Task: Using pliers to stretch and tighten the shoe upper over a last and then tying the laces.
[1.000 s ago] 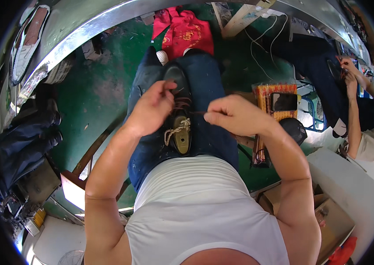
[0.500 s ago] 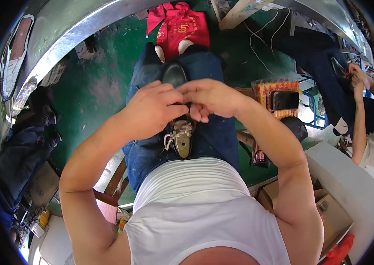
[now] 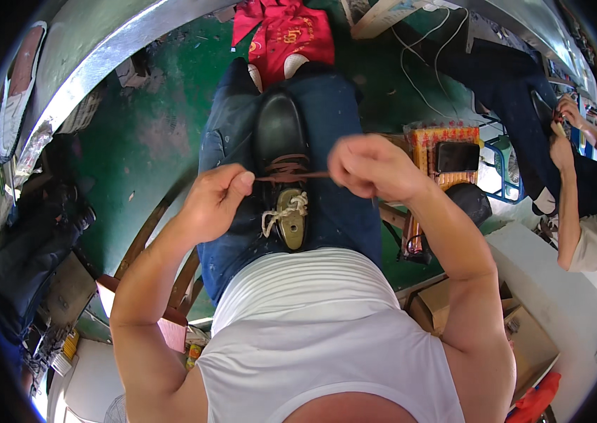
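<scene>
A black leather shoe (image 3: 279,130) lies between my thighs with its toe pointing away from me. Inside its heel end sits a greenish-gold shoe last (image 3: 291,229) with a cream string (image 3: 297,203) knotted on it. Brown shoelace (image 3: 285,169) crosses the shoe's front opening. On the left, my left hand (image 3: 215,201) pinches one lace end between thumb and fingers. To the right, my right hand (image 3: 376,168), slightly blurred, is closed around the other end. The lace stretches taut and nearly level between both hands, over the shoe.
A phone (image 3: 457,157) rests on an orange-red patterned package (image 3: 422,144) at my right. Beyond my knees lies a red cloth bag (image 3: 291,35). Cardboard boxes (image 3: 534,338) stand at lower right. Another person's hands (image 3: 568,130) hold a dark shoe at far right.
My hands have moved apart from close together over the shoe, left hand leftward and right hand rightward. The lace now stretches between them, and the shoe's front shows.
</scene>
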Action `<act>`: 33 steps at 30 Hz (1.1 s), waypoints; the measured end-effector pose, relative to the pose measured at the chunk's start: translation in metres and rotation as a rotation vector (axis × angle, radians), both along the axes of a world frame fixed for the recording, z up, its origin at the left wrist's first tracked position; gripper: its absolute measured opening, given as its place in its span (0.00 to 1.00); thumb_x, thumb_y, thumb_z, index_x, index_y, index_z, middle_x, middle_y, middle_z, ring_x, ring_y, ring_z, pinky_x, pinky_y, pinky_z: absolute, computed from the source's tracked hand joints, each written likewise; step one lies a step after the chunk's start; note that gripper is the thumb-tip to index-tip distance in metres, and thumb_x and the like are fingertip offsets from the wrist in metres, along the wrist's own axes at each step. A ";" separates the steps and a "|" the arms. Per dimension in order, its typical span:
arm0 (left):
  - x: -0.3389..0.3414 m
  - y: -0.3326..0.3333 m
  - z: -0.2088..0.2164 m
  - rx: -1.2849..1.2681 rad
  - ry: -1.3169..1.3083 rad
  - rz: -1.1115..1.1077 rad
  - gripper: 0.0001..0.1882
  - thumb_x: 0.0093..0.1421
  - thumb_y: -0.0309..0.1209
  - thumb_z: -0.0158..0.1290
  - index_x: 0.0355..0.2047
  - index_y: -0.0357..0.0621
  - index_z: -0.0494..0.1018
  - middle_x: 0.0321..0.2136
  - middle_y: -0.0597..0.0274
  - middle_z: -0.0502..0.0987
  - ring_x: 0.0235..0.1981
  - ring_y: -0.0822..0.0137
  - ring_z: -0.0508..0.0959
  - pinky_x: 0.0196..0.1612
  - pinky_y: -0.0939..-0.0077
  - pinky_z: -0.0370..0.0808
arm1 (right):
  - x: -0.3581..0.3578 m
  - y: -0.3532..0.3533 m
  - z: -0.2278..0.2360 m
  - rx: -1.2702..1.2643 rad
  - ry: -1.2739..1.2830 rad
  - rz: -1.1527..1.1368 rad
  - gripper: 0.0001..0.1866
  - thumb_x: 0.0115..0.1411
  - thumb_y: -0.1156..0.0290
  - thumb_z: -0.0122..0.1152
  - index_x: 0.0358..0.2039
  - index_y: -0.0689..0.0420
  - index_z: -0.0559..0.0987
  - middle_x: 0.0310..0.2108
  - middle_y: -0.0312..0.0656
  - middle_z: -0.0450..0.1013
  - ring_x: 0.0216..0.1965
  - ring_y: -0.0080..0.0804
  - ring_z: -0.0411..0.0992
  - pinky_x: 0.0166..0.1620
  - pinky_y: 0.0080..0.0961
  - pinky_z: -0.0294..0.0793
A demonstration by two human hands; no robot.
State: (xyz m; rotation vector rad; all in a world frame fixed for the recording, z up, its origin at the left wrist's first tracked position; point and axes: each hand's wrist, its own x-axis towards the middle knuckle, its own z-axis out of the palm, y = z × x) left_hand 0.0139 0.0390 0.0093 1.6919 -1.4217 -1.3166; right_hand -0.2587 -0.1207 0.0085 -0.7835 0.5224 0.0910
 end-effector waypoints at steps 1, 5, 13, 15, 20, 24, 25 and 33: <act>0.004 0.009 -0.006 0.120 -0.014 0.023 0.20 0.70 0.38 0.48 0.24 0.38 0.70 0.17 0.61 0.68 0.20 0.66 0.67 0.26 0.72 0.64 | -0.016 0.003 -0.002 -0.269 0.014 0.129 0.08 0.65 0.68 0.59 0.36 0.60 0.79 0.20 0.31 0.70 0.23 0.19 0.68 0.30 0.23 0.71; 0.000 0.035 -0.014 0.414 0.574 0.306 0.19 0.70 0.38 0.51 0.24 0.39 0.74 0.18 0.73 0.67 0.20 0.78 0.63 0.24 0.81 0.59 | -0.028 0.015 -0.009 -1.268 0.175 0.314 0.06 0.60 0.70 0.64 0.30 0.58 0.82 0.23 0.38 0.74 0.24 0.23 0.72 0.28 0.25 0.71; -0.027 0.007 -0.019 0.091 0.741 0.352 0.15 0.68 0.34 0.52 0.43 0.33 0.80 0.23 0.68 0.70 0.23 0.77 0.65 0.27 0.82 0.61 | 0.052 0.051 -0.011 -0.581 -0.018 -0.355 0.05 0.58 0.77 0.67 0.27 0.65 0.83 0.28 0.38 0.79 0.29 0.21 0.75 0.35 0.20 0.75; -0.031 0.005 -0.016 0.017 0.614 0.298 0.13 0.68 0.30 0.52 0.45 0.33 0.79 0.29 0.64 0.74 0.26 0.74 0.69 0.30 0.81 0.65 | 0.051 0.050 0.003 -0.404 0.150 -0.122 0.09 0.60 0.71 0.66 0.27 0.64 0.83 0.23 0.36 0.77 0.23 0.18 0.71 0.29 0.18 0.71; -0.046 -0.007 -0.011 -0.348 0.312 0.189 0.10 0.64 0.24 0.54 0.44 0.33 0.78 0.30 0.57 0.76 0.30 0.66 0.75 0.36 0.75 0.73 | 0.052 0.039 0.003 -0.364 0.138 -0.032 0.12 0.62 0.67 0.65 0.27 0.63 0.83 0.21 0.35 0.75 0.21 0.16 0.69 0.24 0.17 0.67; -0.038 -0.016 -0.006 -0.623 -0.135 -0.054 0.12 0.56 0.21 0.57 0.41 0.34 0.77 0.31 0.54 0.76 0.29 0.54 0.75 0.33 0.67 0.74 | 0.048 0.034 0.005 -0.140 0.243 0.063 0.14 0.63 0.62 0.64 0.29 0.60 0.83 0.22 0.35 0.74 0.20 0.15 0.68 0.22 0.14 0.63; -0.037 -0.017 -0.001 -0.627 -0.239 -0.142 0.14 0.54 0.21 0.58 0.43 0.34 0.76 0.34 0.55 0.76 0.31 0.55 0.75 0.35 0.65 0.74 | 0.048 0.036 0.005 -0.115 0.238 0.024 0.14 0.64 0.61 0.64 0.29 0.60 0.83 0.22 0.35 0.74 0.20 0.15 0.67 0.21 0.13 0.62; -0.022 -0.019 0.004 -0.286 0.056 -0.242 0.29 0.47 0.10 0.46 0.50 0.39 0.76 0.57 0.47 0.65 0.59 0.52 0.66 0.56 0.66 0.67 | 0.041 0.042 -0.013 -0.079 0.140 -0.072 0.14 0.66 0.63 0.60 0.29 0.60 0.79 0.23 0.33 0.72 0.23 0.17 0.67 0.25 0.15 0.66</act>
